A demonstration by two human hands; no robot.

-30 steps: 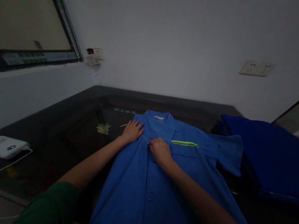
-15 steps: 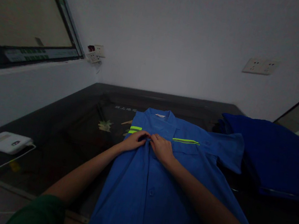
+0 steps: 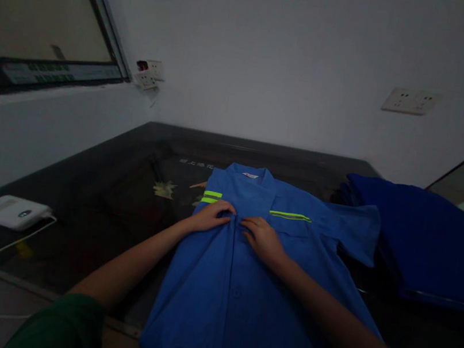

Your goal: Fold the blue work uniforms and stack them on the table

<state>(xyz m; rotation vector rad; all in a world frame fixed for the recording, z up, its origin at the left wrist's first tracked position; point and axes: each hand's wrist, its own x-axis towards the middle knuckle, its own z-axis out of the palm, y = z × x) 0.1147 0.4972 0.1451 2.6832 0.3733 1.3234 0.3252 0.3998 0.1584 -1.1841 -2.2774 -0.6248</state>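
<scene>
Your left hand (image 3: 210,215) and right hand (image 3: 263,238) both pinch the front placket of the blue shirt (image 3: 237,279), fingers curled on cloth near the chest. Shirt lies flat, collar away from you, on the dark table (image 3: 124,193). Folded blue fabric (image 3: 426,244) sits to its right.

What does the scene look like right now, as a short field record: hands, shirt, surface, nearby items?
left hand: on the shirt's front, at the placket, fingers curled on the cloth
right hand: on the shirt's front, just right of the placket
shirt: blue, lying front up, collar away from the person, yellow-green stripes on the chest
table: dark, glossy
folded blue cloth: right of the shirt
white device: at the left edge, cable attached
</scene>
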